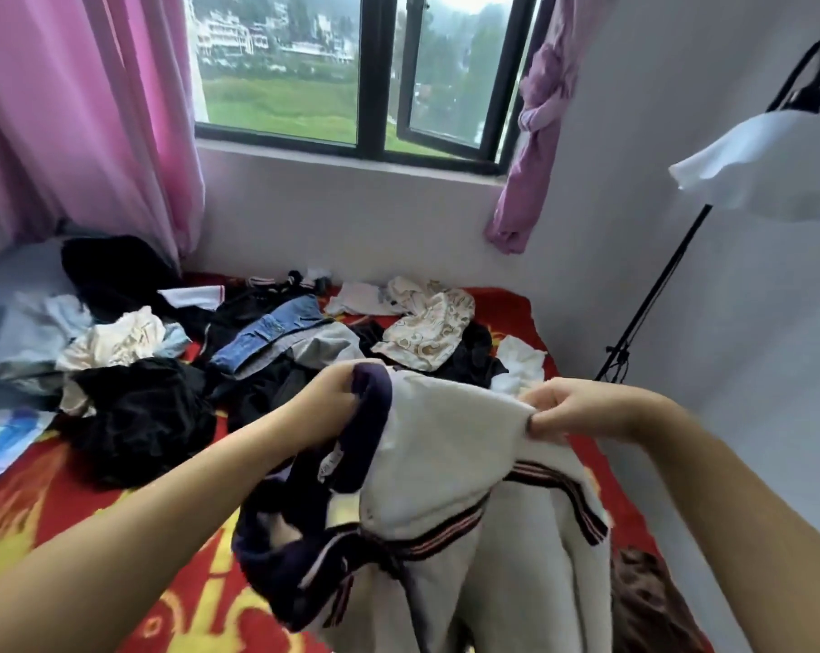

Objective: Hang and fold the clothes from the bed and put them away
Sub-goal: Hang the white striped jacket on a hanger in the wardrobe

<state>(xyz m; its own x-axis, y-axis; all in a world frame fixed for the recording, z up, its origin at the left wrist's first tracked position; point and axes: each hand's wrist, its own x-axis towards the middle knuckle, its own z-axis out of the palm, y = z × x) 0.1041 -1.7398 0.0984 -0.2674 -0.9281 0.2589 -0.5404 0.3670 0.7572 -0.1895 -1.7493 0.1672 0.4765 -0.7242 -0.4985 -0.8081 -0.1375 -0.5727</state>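
Hands, two of them, both gripping one white sweater [445, 445]: left hand [337, 398] bunches its navy collar, right hand [558, 410] pinches a shoulder. Beyond them, one bed [45, 501], one denim piece [269, 334].

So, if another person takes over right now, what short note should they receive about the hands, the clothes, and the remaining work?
Left hand: grips the dark navy collar of the white garment.
Right hand: pinches the white edge of the same garment, which is held up above the bed.
Clothes: a loose pile lies across the bed, including a denim piece, a black heap and a cream patterned piece.
Done: no folded or hung clothes are visible.
Left: fold or hang the held garment, then the whole pile, and put everything away.
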